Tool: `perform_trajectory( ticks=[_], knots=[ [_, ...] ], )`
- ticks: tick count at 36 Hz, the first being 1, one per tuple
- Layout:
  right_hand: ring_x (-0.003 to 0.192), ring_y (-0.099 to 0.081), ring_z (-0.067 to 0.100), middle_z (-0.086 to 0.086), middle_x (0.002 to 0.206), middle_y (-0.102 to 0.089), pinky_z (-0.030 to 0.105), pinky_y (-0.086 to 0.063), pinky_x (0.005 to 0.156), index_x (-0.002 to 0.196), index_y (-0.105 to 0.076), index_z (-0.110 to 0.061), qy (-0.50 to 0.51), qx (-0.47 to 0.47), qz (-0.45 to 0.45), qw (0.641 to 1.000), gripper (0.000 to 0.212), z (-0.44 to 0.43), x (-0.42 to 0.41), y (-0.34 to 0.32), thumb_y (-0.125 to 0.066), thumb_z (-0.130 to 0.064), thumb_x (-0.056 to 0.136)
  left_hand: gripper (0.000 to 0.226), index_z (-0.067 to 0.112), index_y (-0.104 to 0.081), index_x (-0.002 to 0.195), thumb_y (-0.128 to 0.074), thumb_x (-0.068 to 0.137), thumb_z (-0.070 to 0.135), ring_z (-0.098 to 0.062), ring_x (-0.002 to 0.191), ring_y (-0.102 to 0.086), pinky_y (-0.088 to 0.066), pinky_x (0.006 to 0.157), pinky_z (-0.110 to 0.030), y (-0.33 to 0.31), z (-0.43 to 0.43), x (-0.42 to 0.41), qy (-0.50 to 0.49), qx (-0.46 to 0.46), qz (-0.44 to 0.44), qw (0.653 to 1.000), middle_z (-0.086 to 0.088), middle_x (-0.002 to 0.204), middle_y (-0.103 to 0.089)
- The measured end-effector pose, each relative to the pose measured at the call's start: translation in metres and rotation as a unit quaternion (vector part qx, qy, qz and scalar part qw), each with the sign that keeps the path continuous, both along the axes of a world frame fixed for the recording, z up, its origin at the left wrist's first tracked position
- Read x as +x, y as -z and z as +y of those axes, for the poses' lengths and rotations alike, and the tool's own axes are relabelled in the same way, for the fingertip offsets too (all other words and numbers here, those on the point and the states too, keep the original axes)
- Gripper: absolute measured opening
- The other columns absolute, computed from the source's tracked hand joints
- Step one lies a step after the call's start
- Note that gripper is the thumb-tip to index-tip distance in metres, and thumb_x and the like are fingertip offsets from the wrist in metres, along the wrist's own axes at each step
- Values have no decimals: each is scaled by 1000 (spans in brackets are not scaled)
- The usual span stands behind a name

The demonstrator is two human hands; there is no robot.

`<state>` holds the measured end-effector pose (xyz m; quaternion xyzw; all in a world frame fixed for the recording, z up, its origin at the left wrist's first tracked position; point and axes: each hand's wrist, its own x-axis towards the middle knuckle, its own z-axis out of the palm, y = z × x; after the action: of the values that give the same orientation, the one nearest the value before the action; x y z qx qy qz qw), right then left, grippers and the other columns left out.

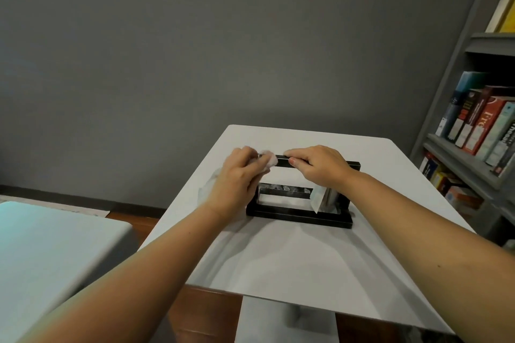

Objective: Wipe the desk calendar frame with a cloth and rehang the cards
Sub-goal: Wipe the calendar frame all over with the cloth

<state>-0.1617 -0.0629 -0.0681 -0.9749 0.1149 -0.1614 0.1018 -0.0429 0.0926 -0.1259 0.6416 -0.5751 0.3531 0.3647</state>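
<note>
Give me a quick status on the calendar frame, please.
Left hand grips cloth at left end of top bar. Right hand holds top bar. Cards hang at right of frame. Nothing in the way.

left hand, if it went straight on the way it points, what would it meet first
Most likely the right hand, gripping the frame by its top bar just beyond the cloth that the left hand holds, though depth is unclear.

Black calendar frame [299, 217] stands upright, white cloth [269, 159] bunched at its top bar, pale card [317, 199] inside
</note>
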Motion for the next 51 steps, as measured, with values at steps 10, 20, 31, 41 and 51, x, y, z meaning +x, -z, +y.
perform_trajectory(
  ticks=[10,20,31,41,51],
  knots=[
    [112,-56,22,-2,121,-65,28,-39,84,129,-55,-25,-1,0,-3,1000,34,0,1,1,-39,-28,99,40,13,-54,114,-60,78,-2,-19,71,-33,-44,52,-34,22,-3,13,-61,79,-86,991,1,92,-37],
    [106,-58,25,2,113,-68,32,-44,84,125,-58,-24,-7,-2,1,1000,32,2,0,-1,-39,-28,99,32,11,-52,120,-47,89,8,-19,73,-35,-37,65,-32,15,-8,1,-35,38,-75,996,0,94,-39],
    [100,-57,22,-3,101,-67,31,-42,80,122,-60,-23,-15,21,25,999,31,3,0,-4,-39,-26,99,35,13,-50,121,-55,88,3,-18,72,-36,-38,65,-30,26,-13,-10,1,9,-69,998,2,89,-37],
    [78,-53,25,10,81,-63,39,-45,76,101,-64,-2,-38,88,42,995,31,7,-4,-13,-35,-7,91,41,11,-63,101,-67,66,-11,-18,71,-33,-43,53,-35,41,-15,-9,-98,92,-64,989,2,93,-37],
    [72,-52,17,11,81,-65,40,-49,75,100,-69,-4,-48,130,44,989,34,5,-2,-15,-39,-10,84,46,8,-47,124,-60,81,0,-19,73,-34,-44,54,-36,19,-29,-13,-85,44,-93,991,-1,94,-38]
  ],
)
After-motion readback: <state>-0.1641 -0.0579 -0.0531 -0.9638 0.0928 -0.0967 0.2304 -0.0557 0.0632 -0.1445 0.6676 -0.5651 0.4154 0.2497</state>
